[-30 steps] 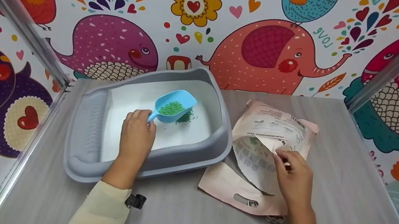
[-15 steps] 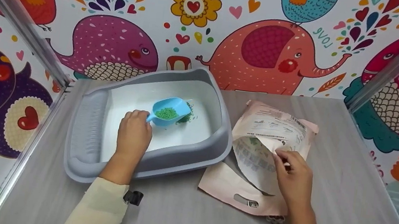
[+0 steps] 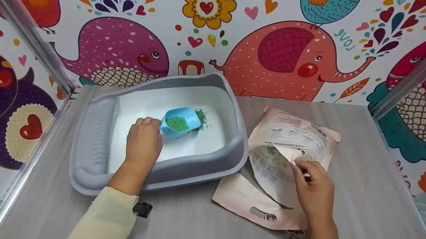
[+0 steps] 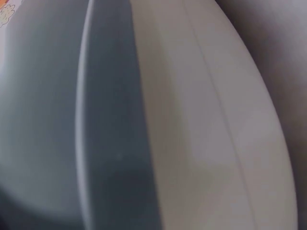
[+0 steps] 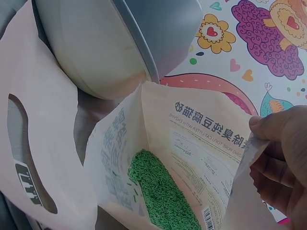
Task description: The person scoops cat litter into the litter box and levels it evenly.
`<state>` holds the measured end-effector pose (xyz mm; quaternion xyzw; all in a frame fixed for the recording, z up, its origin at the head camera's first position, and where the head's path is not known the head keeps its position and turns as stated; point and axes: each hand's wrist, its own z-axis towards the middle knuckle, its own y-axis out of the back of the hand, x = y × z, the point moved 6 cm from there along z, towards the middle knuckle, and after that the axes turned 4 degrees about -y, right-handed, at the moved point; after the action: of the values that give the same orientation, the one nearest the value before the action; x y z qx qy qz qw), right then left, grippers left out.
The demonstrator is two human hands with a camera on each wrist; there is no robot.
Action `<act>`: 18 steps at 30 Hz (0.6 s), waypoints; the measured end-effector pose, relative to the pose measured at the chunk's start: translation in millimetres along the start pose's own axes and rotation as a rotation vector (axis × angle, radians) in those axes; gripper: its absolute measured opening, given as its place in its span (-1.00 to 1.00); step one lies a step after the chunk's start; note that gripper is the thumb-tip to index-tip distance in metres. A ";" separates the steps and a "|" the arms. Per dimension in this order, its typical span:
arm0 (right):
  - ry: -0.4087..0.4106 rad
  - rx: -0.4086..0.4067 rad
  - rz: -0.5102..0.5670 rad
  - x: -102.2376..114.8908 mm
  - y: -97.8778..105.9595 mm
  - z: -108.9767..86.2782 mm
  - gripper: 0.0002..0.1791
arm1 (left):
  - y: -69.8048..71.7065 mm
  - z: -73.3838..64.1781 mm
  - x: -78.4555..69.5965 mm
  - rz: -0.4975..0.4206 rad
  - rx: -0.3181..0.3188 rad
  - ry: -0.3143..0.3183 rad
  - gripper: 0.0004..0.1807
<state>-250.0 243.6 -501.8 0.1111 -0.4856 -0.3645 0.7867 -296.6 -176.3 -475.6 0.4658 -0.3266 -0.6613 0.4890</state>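
My left hand (image 3: 144, 139) grips the handle of a light blue scoop (image 3: 191, 117) over the white floor of a grey litter box (image 3: 90, 141). Green cat litter pellets (image 3: 176, 123) fill the scoop's rear half, and a small heap of the same litter (image 3: 200, 120) lies on the box floor by the scoop's lip. My right hand (image 3: 315, 187) pinches the torn edge of a pale pink litter bag (image 3: 257, 218), holding its mouth apart. In the right wrist view more green pellets (image 5: 160, 194) show inside the bag. The left wrist view shows only the box's outer wall (image 4: 206, 124).
The bag lies against the right side of the box on a grey wood-grain table (image 3: 187, 230). A wall (image 3: 243, 38) with cartoon animals stands behind, and metal posts (image 3: 422, 68) rise at the back corners.
My left hand has brought the loaded scoop down and slightly toward me, uncovering more of the litter heap. The right hand and bag have stayed in place.
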 end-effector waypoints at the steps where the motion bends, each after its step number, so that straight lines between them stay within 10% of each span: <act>1: 0.003 0.000 0.000 0.2 -0.1 -0.1 -0.85 | -0.1 -0.1 -0.1 0.007 0.000 -0.004 -0.78; 18: 0.005 0.006 -0.007 -0.1 -1.2 -0.1 -0.85 | -0.2 0.2 -6.7 0.096 0.004 -0.063 -0.78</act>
<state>-250.5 242.9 -502.5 0.1162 -0.4842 -0.3657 0.7863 -296.2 -169.8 -473.7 0.4292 -0.3652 -0.6508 0.5088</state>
